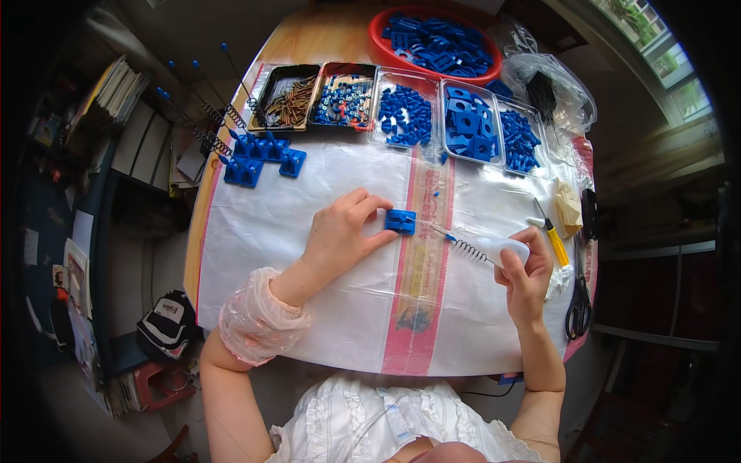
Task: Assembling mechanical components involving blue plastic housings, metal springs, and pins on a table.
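Observation:
A small blue plastic block (400,222) lies flat on the white woven sheet, its left end pinched between the thumb and forefinger of my left hand (340,235). My right hand (528,270) is closed round a white rounded object (515,251). From it a black coil spring (470,249) on a thin rod slants toward the block, with a blue piece (450,238) at the spring's far end. Whether the rod's tip touches the block cannot be made out. Beyond them lies a tiny blue bit (436,194).
Blue assemblies (251,158) with upright springs stand at left. Along the back are trays of screws (290,104), small nuts (343,100) and blue parts (404,112), plus a red basin (377,46). A yellow-handled screwdriver (556,245) and black scissors (578,312) lie right.

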Available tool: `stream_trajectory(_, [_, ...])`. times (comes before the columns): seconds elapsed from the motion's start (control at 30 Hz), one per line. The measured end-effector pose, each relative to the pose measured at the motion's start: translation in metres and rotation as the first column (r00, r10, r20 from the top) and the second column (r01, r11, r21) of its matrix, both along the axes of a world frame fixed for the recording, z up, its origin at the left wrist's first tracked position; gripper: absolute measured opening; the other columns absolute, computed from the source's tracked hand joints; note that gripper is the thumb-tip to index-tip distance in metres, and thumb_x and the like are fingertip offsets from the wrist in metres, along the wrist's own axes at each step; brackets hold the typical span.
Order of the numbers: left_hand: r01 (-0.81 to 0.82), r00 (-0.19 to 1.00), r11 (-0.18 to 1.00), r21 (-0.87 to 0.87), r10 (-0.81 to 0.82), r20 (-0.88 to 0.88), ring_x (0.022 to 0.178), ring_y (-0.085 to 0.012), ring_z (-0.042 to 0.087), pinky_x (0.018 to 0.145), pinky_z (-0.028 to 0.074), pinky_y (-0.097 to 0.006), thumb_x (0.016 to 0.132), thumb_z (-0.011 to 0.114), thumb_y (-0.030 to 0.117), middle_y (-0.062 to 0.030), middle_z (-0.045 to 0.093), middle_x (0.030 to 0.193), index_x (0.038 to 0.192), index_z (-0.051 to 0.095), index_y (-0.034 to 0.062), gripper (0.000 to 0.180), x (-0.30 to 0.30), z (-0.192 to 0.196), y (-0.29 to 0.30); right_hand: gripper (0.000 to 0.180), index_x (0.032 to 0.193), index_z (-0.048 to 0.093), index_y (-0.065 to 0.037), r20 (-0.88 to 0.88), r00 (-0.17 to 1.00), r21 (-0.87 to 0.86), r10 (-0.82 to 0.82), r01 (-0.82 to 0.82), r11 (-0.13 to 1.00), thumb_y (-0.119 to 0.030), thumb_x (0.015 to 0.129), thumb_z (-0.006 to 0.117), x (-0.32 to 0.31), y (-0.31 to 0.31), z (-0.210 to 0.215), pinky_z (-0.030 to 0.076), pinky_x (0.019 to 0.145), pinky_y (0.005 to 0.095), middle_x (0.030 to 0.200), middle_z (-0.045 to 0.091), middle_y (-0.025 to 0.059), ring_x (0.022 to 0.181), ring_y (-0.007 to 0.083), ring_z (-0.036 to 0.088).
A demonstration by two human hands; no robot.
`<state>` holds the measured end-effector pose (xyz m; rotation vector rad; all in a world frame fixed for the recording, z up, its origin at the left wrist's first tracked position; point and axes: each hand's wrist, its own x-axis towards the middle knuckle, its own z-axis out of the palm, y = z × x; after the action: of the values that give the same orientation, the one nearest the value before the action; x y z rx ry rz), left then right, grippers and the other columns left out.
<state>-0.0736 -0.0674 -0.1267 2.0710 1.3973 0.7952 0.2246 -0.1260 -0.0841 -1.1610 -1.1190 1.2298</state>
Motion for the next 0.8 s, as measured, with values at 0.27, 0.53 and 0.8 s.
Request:
stream_trajectory(0.27, [0.001,1.000,1.000,0.002,-0.002,0.020,0.082,-0.0180,0.068,0.074,0.056,-0.032,0.078,0.090,0.019,-0.0038,0.066,0.091,0.109,0.075,0.0109,0.035,-0.0005,0.0006,-0.0010,0.017,0.099,0.057,-0.003,0.083,0.997,0.052,-0.007,0.003,0.999,-0.006,0.094,0.073,-0.0052,-0.0039,0.0072,0.041,0.051,0.0202,0.077,0.060,-0.0004,0.059,0.0027,0.052])
stream_trajectory(0.53, [0.002,1.000,1.000,0.009,-0.002,0.012,0.081,-0.0180,0.068,0.073,0.056,-0.032,0.077,0.090,0.019,-0.0042,0.066,0.091,0.109,0.075,0.0103,0.036,-0.0002,-0.0004,-0.0003,0.017,0.099,0.057,-0.003,0.093,0.996,0.053,-0.009,0.004,0.999,-0.006,0.094,0.073,-0.0075,-0.0023,0.0084,0.041,0.051,0.0193,0.077,0.061,-0.0005,0.060,0.0024,0.053])
stream_trajectory(0.8, [0.000,1.000,1.000,-0.002,0.000,0.007,0.081,-0.0177,0.068,0.073,0.056,-0.032,0.077,0.090,0.019,-0.0041,0.066,0.090,0.109,0.075,0.0102,0.036,-0.0003,-0.0006,-0.0003,0.016,0.098,0.057,-0.004,0.094,0.996,0.047,-0.013,0.008,0.999,-0.006,0.094,0.073,-0.0079,-0.0018,0.0073,0.040,0.051,0.0188,0.077,0.061,-0.0010,0.060,0.0018,0.052])
